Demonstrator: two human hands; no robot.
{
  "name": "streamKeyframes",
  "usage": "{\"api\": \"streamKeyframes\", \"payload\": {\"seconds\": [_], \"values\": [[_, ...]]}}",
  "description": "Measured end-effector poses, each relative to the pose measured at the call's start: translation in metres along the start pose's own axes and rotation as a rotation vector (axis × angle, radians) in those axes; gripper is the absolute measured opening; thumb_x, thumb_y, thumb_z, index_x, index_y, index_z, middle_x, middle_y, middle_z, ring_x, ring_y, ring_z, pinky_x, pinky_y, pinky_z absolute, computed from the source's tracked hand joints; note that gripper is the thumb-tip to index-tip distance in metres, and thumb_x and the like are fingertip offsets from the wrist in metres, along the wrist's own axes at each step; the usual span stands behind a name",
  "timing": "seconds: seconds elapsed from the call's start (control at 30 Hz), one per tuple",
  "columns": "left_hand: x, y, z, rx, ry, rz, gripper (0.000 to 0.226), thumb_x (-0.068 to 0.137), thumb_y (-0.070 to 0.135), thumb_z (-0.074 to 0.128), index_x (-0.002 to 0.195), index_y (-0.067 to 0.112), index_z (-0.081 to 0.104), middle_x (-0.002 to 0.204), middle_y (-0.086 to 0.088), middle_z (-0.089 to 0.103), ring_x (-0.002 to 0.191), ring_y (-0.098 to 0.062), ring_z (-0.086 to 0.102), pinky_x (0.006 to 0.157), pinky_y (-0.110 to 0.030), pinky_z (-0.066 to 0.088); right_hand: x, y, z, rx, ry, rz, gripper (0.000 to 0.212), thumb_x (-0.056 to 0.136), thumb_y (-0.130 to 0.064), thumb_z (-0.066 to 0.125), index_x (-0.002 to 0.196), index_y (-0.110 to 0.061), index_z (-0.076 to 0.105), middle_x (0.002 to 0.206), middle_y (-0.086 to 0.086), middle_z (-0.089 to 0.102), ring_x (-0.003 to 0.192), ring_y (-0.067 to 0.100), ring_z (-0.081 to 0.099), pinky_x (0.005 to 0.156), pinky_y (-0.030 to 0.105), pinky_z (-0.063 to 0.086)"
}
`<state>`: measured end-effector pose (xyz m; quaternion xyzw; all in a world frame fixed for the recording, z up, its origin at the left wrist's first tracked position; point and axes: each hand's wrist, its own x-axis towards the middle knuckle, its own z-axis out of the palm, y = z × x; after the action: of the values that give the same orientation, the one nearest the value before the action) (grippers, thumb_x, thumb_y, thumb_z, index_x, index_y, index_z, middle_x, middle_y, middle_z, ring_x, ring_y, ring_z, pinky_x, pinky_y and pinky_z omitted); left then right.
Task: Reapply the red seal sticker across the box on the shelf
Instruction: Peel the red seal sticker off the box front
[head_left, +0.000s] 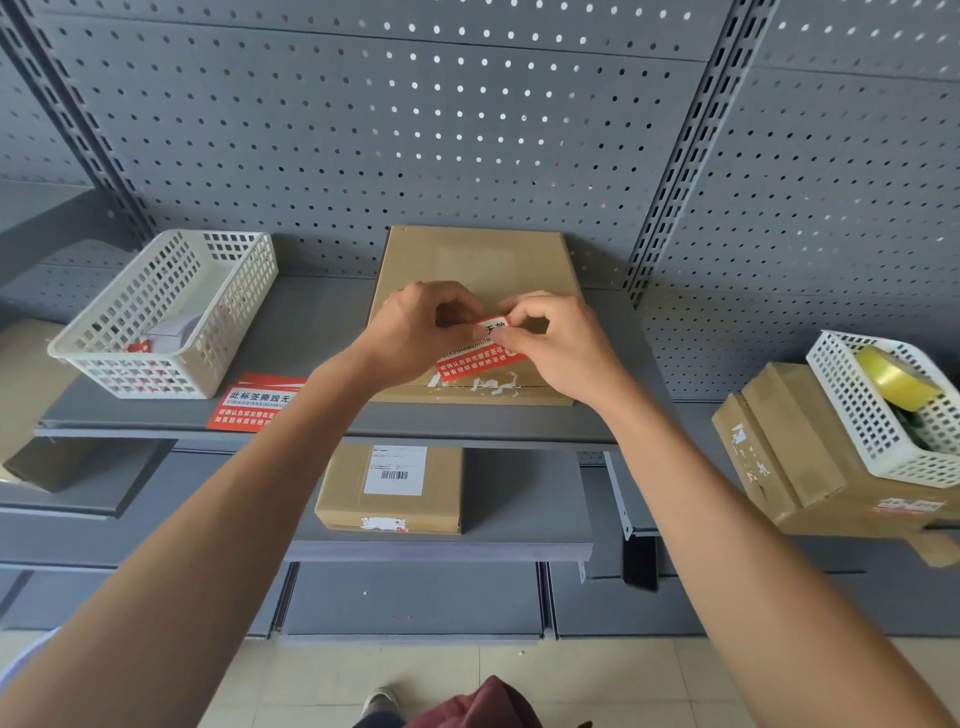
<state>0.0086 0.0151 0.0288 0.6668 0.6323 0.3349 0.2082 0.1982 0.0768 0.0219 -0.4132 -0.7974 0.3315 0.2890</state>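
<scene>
A flat brown cardboard box (470, 260) lies on the grey shelf (322, 322), its front flap seam marked with torn white sticker residue. A red seal sticker (475, 358) with white print hangs just above the box's front part. My left hand (415, 330) pinches the sticker's left upper edge. Fingertips of my right hand (558, 343) grip its white top right corner. Both hands cover part of the sticker and the box's middle.
A white lattice basket (171, 312) stands at the shelf's left, with a stack of red seal stickers (254, 402) beside it. A labelled box (389, 488) sits on the lower shelf. At right, another basket with yellow tape (896, 379) rests on cardboard boxes (789, 457).
</scene>
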Motion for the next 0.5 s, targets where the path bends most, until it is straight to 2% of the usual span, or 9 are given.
{"api": "streamKeyframes", "payload": {"seconds": [0.1,0.17,0.27,0.37,0.5], "values": [[-0.005,-0.005,-0.010,0.079,0.014,-0.007,0.006,0.087,0.022,0.078,0.087,0.025,0.073,0.092,0.008,0.068,0.080,-0.004,0.064,0.068,-0.016,0.048,0.000,0.000,0.000,0.022,-0.007,0.004,0.017,0.084,-0.024,0.076,0.070,-0.024,0.067,0.112,-0.009,0.071,0.104,0.011,0.061,0.084,0.022,0.037],[-0.008,-0.010,-0.013,0.103,0.033,-0.020,0.008,0.086,0.024,0.080,0.082,0.025,0.072,0.095,0.007,0.067,0.081,-0.006,0.062,0.067,-0.011,0.045,0.000,0.001,0.000,0.024,-0.001,0.003,0.016,0.084,-0.024,0.076,0.071,-0.022,0.068,0.112,-0.009,0.071,0.105,0.011,0.062,0.087,0.023,0.038],[-0.009,-0.012,-0.012,0.101,0.041,-0.018,0.008,0.086,0.024,0.080,0.082,0.022,0.073,0.099,0.003,0.069,0.086,-0.010,0.064,0.075,-0.021,0.051,0.000,0.001,-0.001,0.025,-0.008,0.007,0.015,0.085,-0.026,0.075,0.073,-0.020,0.069,0.115,-0.009,0.070,0.106,0.010,0.061,0.087,0.023,0.038],[-0.010,-0.011,-0.013,0.071,0.047,-0.018,0.008,0.086,0.025,0.080,0.082,0.021,0.074,0.100,0.003,0.071,0.088,-0.011,0.066,0.078,-0.027,0.054,-0.001,0.001,-0.001,0.024,-0.011,0.016,0.016,0.086,-0.026,0.075,0.072,-0.021,0.067,0.115,-0.009,0.070,0.105,0.009,0.060,0.082,0.011,0.037],[-0.014,-0.014,-0.015,0.042,0.044,-0.019,0.010,0.084,0.027,0.081,0.081,0.020,0.075,0.100,0.006,0.072,0.089,-0.011,0.068,0.078,-0.024,0.054,0.000,0.002,0.001,0.018,0.007,0.016,0.018,0.086,-0.026,0.075,0.070,-0.024,0.066,0.115,-0.008,0.071,0.106,0.011,0.061,0.089,0.024,0.041]]}}
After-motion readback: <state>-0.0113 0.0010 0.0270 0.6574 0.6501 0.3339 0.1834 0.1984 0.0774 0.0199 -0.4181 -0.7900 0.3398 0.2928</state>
